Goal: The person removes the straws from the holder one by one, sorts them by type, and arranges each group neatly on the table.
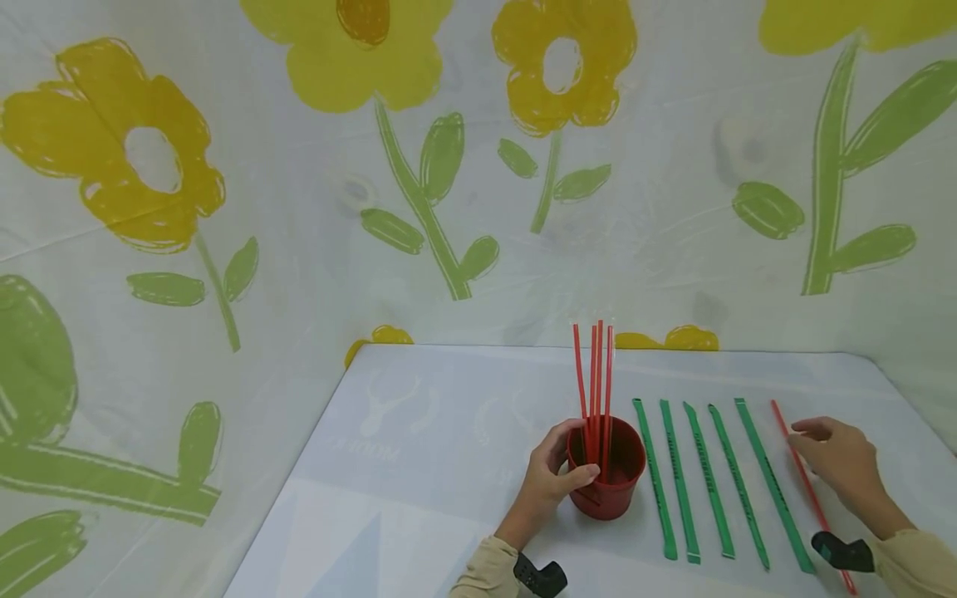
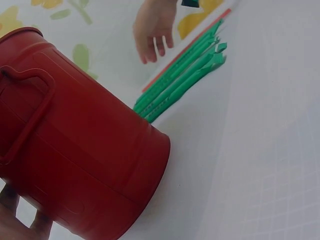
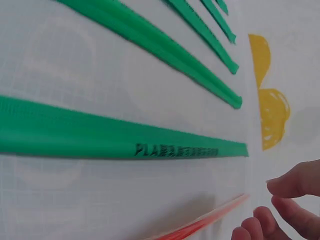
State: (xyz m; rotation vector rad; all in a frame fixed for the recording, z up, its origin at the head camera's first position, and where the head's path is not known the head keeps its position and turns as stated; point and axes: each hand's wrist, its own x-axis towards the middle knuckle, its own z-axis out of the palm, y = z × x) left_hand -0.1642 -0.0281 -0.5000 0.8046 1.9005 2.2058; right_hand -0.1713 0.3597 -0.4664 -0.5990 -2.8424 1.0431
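While my left hand (image 1: 549, 480) grips the red bucket (image 1: 609, 475) holding four thin red straws (image 1: 594, 378), my right hand (image 1: 837, 461), fingers loosely spread, touches the red straw (image 1: 803, 473) lying beside five green straws (image 1: 710, 486)

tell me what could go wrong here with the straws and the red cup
The red straw lies flat on the table, and the right hand is only at its far end, so it may slide or pivot away rather than lift. It sits close beside the green straws, which fingers could knock out of line. The red cup holds tall straws and could tip if the left hand loosens.
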